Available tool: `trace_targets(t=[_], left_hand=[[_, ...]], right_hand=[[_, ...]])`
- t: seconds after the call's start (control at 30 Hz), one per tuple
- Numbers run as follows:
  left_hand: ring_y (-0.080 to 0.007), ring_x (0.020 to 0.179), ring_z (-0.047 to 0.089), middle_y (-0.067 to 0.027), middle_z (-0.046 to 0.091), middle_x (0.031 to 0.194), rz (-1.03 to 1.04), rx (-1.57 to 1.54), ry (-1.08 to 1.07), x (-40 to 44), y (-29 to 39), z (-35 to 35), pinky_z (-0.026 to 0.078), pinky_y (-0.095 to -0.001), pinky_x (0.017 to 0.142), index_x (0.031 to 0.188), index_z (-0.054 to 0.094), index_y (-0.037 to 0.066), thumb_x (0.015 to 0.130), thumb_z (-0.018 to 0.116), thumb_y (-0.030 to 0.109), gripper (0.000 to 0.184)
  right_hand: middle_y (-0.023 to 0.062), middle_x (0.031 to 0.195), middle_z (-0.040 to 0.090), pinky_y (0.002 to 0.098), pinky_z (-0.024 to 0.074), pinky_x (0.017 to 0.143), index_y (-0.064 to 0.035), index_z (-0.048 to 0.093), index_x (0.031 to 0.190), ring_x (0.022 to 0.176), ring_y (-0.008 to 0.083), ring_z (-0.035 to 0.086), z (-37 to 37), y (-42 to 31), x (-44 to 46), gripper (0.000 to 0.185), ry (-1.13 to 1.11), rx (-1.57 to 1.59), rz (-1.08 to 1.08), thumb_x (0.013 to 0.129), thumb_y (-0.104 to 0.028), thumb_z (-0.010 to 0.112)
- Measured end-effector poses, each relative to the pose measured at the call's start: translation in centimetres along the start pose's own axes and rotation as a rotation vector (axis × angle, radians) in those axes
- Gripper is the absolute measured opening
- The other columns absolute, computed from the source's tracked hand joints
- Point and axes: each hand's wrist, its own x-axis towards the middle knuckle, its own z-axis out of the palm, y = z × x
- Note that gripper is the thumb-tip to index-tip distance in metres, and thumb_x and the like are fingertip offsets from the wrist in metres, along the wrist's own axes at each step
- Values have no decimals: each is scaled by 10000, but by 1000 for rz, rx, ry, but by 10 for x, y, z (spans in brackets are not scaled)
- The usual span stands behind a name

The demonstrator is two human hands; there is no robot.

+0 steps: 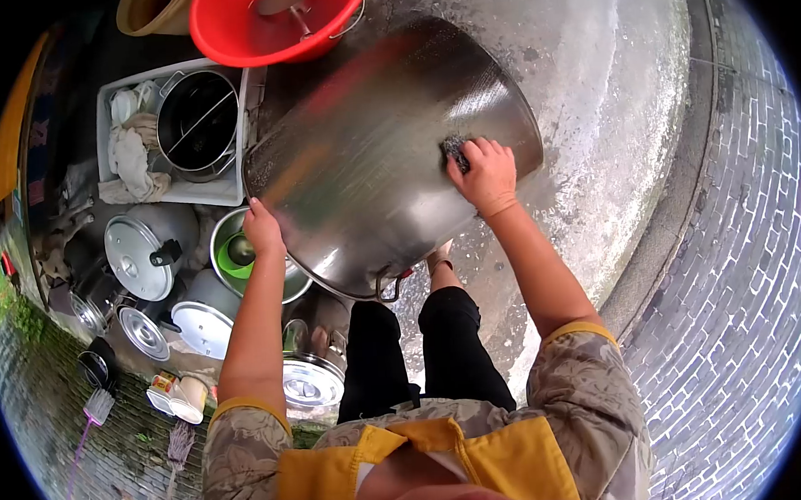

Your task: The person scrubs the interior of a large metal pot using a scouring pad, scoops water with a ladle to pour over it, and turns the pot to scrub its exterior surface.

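Observation:
A large metal pot (368, 152) lies on its side in front of me, its wet, shiny outer wall facing up. My left hand (262, 230) grips the pot's rim at the left end. Near the right end, my right hand (485, 173) is closed on a dark scouring pad (455, 155) that touches the pot wall. A metal loop handle (388, 285) sticks out at the pot's lower edge, close to my knees.
A red bucket (280, 25) stands beyond the pot. To the left are a white crate (106, 157) with a dark pot and cloths, several lidded pots, and a metal basin (221, 232) holding a green bowl (235, 259). Brick paving (736, 260) lies at the right.

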Motion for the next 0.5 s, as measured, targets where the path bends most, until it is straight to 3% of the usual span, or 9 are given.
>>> trace_targets(t=[0.07,0.1,0.17,0.2,0.27,0.43,0.5], left_hand=[[-247,797,576,-152,643,913,-35,-78,-10,-5,0,0,438,-349,750,978,610,-68,964,416,357,467],[-204,809,577,-118,643,936,-80,-150,-25,-12,0,-2,442,-324,757,1012,611,-60,966,421,345,449],[-221,751,549,-130,637,867,-42,-85,21,-18,-5,-3,433,-333,727,969,608,-58,965,418,360,459],[-211,763,553,-121,640,882,-73,-111,16,-20,-6,-6,435,-329,731,978,609,-58,966,421,360,458],[-192,794,562,-104,646,915,-89,-79,25,-22,7,-9,439,-314,745,1001,612,-58,967,426,359,457],[-181,812,566,-104,644,928,-136,-185,-9,5,-4,-10,444,-309,750,1010,610,-58,968,433,353,449],[-167,834,580,-81,646,985,-144,-132,-46,-1,-5,-14,448,-297,775,1056,612,-31,965,449,370,443]], right_hand=[[73,744,601,376,400,610,-140,604,738,710,242,578,2,16,13,224,2,-50,-36,683,-333,704],[65,799,606,395,416,627,-144,613,767,753,249,585,7,25,47,216,-150,-102,82,705,-336,689],[71,852,658,441,459,688,-124,633,818,797,290,622,17,32,135,295,-134,-159,84,780,-416,621],[89,888,666,436,475,708,-113,632,837,831,307,631,28,37,171,333,-250,-111,119,789,-441,594],[138,939,663,431,486,731,-99,651,896,875,336,624,51,53,206,337,-231,38,227,821,-418,574],[126,841,642,402,485,676,-49,636,779,802,325,618,1,121,90,250,-102,289,-91,747,-294,673],[126,798,624,409,478,667,-25,627,732,770,339,605,-15,120,66,227,-134,255,-134,724,-239,703]])
